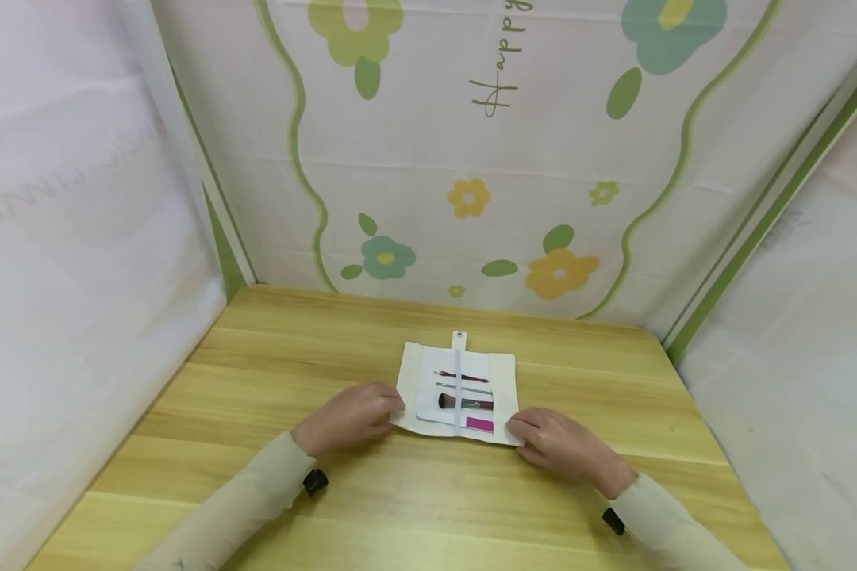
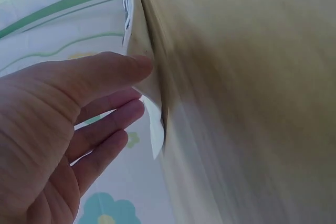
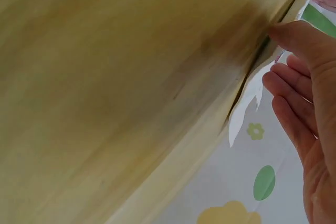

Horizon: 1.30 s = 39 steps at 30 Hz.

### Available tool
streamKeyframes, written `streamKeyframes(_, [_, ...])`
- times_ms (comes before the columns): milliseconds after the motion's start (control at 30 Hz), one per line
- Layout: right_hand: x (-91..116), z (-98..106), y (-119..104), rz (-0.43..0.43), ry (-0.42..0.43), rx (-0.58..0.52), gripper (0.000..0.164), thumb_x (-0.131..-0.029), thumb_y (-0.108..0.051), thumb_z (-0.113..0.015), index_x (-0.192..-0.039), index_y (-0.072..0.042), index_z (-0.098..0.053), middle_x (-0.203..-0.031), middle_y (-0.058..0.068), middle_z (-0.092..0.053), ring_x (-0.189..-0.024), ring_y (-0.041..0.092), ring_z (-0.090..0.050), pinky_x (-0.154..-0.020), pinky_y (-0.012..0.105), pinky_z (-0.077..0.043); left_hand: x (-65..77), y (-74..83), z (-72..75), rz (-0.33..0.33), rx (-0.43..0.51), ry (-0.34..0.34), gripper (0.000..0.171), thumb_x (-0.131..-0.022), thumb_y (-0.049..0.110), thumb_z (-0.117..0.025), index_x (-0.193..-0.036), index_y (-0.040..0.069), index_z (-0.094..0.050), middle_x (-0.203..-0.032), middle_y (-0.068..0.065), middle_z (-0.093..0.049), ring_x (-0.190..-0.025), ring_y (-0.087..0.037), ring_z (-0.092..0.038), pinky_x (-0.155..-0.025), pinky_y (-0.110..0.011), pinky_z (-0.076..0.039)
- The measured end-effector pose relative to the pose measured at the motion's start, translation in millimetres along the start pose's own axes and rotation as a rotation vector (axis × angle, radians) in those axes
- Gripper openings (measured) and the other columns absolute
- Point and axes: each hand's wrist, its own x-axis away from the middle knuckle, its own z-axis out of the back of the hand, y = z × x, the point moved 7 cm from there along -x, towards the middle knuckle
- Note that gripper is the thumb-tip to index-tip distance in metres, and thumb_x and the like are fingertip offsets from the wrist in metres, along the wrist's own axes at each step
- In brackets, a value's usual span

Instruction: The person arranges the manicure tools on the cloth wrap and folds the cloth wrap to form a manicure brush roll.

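A white makeup brush case (image 1: 503, 388) lies unfolded on the table, its strap (image 1: 459, 339) with a snap pointing away. A red-handled thin tool (image 1: 464, 377), a slim pale tool (image 1: 464, 388), a makeup brush (image 1: 478, 404) with dark bristles and a pink piece (image 1: 480, 424) lie inside. A pale band (image 1: 459, 381) runs across them. My left hand (image 1: 350, 412) pinches the near left corner, thumb in front in the left wrist view. With thumb and fingers, my right hand (image 1: 564, 444) grips the near right corner; the right wrist view shows the case's edge there.
Beneath the case is a wooden table (image 1: 314, 341). A flowered cloth (image 1: 414, 159) hangs behind its far edge, with pale cloth walls on the left (image 1: 78, 238) and right (image 1: 814, 333). Dark wrist devices (image 1: 316, 481) sit at both cuffs.
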Motion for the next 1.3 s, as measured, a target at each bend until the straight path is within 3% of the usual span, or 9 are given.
streamKeyframes(267, [-3.8,12.0,3.2,0.066,0.164,-0.016,0.04,-0.074,-0.007,-0.09,-0.111,-0.006,-0.076,-0.106,0.005,-0.077,-0.095,0.019,-0.075,-0.083,0.033,-0.063,-3.0,-13.4,6.5,0.077,0.243,0.023,0.012,-0.098,0.006,-0.073,-0.105,0.01,-0.081,-0.106,-0.001,-0.08,-0.099,-0.015,-0.075,-0.088,-0.032,-0.062])
streamKeyframes(367, [-5.1,14.1,10.5,0.047,0.193,-0.06,0.036,-0.074,-0.003,-0.09,-0.107,-0.006,-0.077,-0.103,0.004,-0.078,-0.093,0.018,-0.075,-0.08,0.032,-0.063,-5.5,-19.1,7.3,0.121,0.333,0.028,0.011,-0.099,0.008,-0.072,-0.107,0.01,-0.08,-0.108,-0.001,-0.08,-0.1,-0.014,-0.075,-0.089,-0.034,-0.063])
streamKeyframes(633, [-15.8,16.1,41.2,-0.11,0.194,-0.237,0.023,-0.086,0.001,-0.082,-0.107,-0.006,-0.077,-0.1,0.002,-0.078,-0.089,0.013,-0.075,-0.075,0.03,-0.063,-13.4,-47.2,6.8,0.339,0.534,0.029,0.01,-0.104,0.017,-0.069,-0.106,0.014,-0.078,-0.106,0.003,-0.077,-0.1,-0.012,-0.07,-0.093,-0.04,-0.061])
streamKeyframes(800, [-21.9,11.7,64.5,-0.237,0.211,-0.367,0.02,-0.091,0.002,-0.077,-0.11,-0.005,-0.078,-0.103,0.006,-0.079,-0.089,0.015,-0.076,-0.076,0.032,-0.064,-15.2,-75.1,-2.7,0.509,0.769,0.052,0.011,-0.104,0.022,-0.068,-0.106,0.017,-0.078,-0.104,0.001,-0.075,-0.097,-0.016,-0.068,-0.087,-0.033,-0.059])
streamKeyframes(967, [-25.3,-3.8,86.5,-0.429,0.205,-0.522,0.02,-0.098,-0.003,-0.071,-0.116,-0.006,-0.078,-0.112,0.009,-0.08,-0.092,0.016,-0.075,-0.079,0.035,-0.063,-15.1,-96.5,-16.4,0.685,1.004,0.075,0.02,-0.104,0.024,-0.068,-0.115,0.009,-0.076,-0.113,-0.007,-0.074,-0.105,-0.024,-0.069,-0.096,-0.043,-0.058])
streamKeyframes(1133, [-27.6,-18.5,99.9,-0.528,0.204,-0.58,0.018,-0.098,-0.003,-0.071,-0.115,-0.004,-0.078,-0.11,0.011,-0.08,-0.089,0.016,-0.074,-0.079,0.031,-0.062,-21.1,-105.8,-28.7,0.777,1.05,0.079,0.023,-0.104,0.023,-0.068,-0.118,0.006,-0.075,-0.115,-0.009,-0.073,-0.106,-0.024,-0.071,-0.098,-0.043,-0.059])
streamKeyframes(1300, [-29.2,-29.8,106.4,-0.571,0.165,-0.618,0.017,-0.097,-0.001,-0.071,-0.113,-0.001,-0.078,-0.106,0.012,-0.08,-0.088,0.017,-0.074,-0.078,0.028,-0.062,-29.5,-107.8,-34.5,0.777,0.955,0.081,0.017,-0.103,0.016,-0.066,-0.109,0.003,-0.076,-0.104,-0.01,-0.074,-0.092,-0.021,-0.07,-0.083,-0.034,-0.06])
